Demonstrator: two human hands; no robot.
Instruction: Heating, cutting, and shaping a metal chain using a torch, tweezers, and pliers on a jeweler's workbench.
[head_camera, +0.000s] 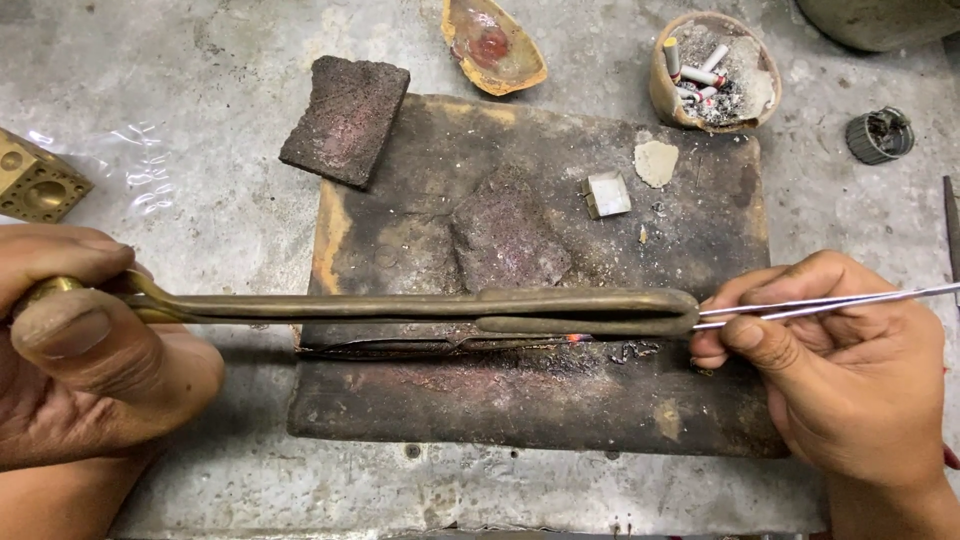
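I am steadying a long brass blowpipe (400, 305) in my left hand (85, 350), thumb and fingers closed around its near end, while its looped tip is hanging just above the front half of the scorched block (520, 400) on the grey tabletop (200, 150). My right hand (850, 370) is pinching a pair of thin steel tweezers (830, 302), whose points are reaching under that loop. A small orange glow (575, 339) is showing on the block right below the pipe's tip, beside a dark strip of metal (400, 347).

The pipe looks rigid and fairly heavy, likely warm toward the tip, so the far handle end is the safe place to hold. The tweezers seem light and springy, best gripped mid-shaft. The strip looks thin, easily bent and hot; only its cool end should be nipped.

Behind the block sit a shell dish (495, 45) and a cup of ash (715, 70).
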